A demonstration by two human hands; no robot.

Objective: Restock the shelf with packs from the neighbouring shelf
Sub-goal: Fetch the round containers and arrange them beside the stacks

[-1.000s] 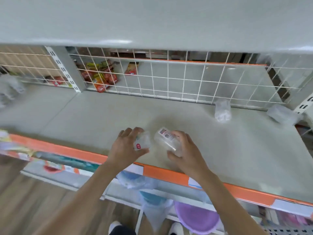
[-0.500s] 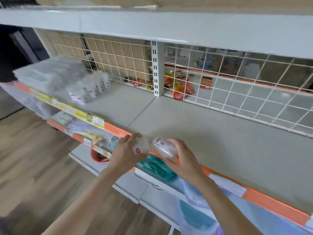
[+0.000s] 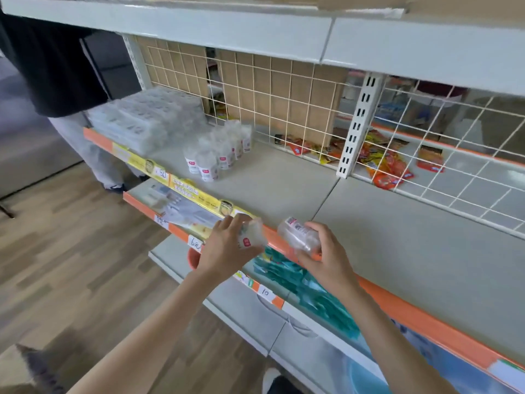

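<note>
Holding one small clear pack (image 3: 251, 236) in the left hand (image 3: 227, 248), fingers curled round it; gripping a second pack (image 3: 298, 237) in the right hand (image 3: 326, 257), both just over the shelf's orange front edge (image 3: 426, 322); looking light, crinkly and slippery, likely soft-walled; taking hold round the middle, not squeezing; standing row of packs (image 3: 218, 155) waiting further left.

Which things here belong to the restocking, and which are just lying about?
Job:
left hand holding a clear pack
right hand holding a second pack
row of packs on the shelf

Lying about:
snack packets
stacked trays
</note>
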